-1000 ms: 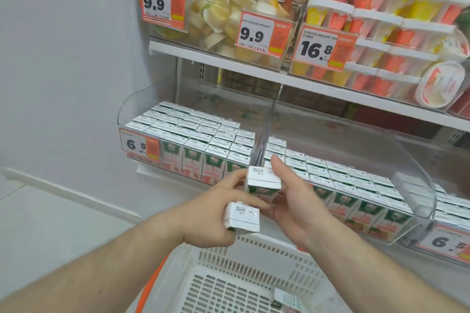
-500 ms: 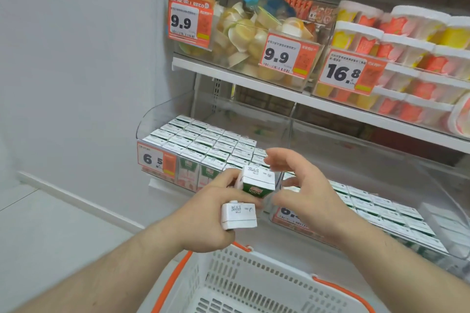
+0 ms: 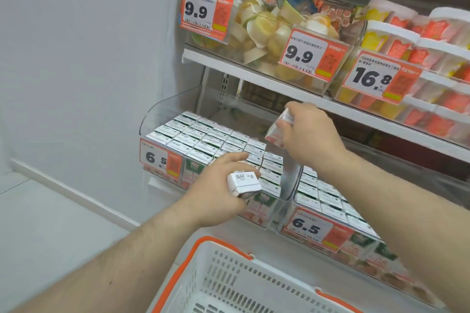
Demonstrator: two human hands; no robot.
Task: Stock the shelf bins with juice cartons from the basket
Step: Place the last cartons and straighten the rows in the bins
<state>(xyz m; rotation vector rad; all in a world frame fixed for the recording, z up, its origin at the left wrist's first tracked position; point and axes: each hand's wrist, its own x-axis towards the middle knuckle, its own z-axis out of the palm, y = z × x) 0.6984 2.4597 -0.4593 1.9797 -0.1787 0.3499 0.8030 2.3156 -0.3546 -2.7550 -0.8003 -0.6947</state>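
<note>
White metal shelving [image 3: 254, 76] beside a pale wall holds two clear plastic bins packed with small white-topped juice cartons, the left bin [image 3: 162, 119] at 10 o'clock of the frame's centre, the right bin [image 3: 287, 226] at 4 o'clock. At 12 o'clock the right hand [image 3: 309, 134] grips a tilted white-and-red carton [image 3: 277, 132] above the left bin's rear. The left hand [image 3: 218, 195] clutches another small white carton [image 3: 244, 183] before that bin, above the white plastic basket with orange handles [image 3: 229, 274] at 6 o'clock.

Head view, angled down, close to shelf bins [image 3: 211, 145]

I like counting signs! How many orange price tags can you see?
5: two 9.9 tags and a 16.8 tag on the upper shelf, two 6.5 tags on the carton bins. More may sit out of view.
</note>
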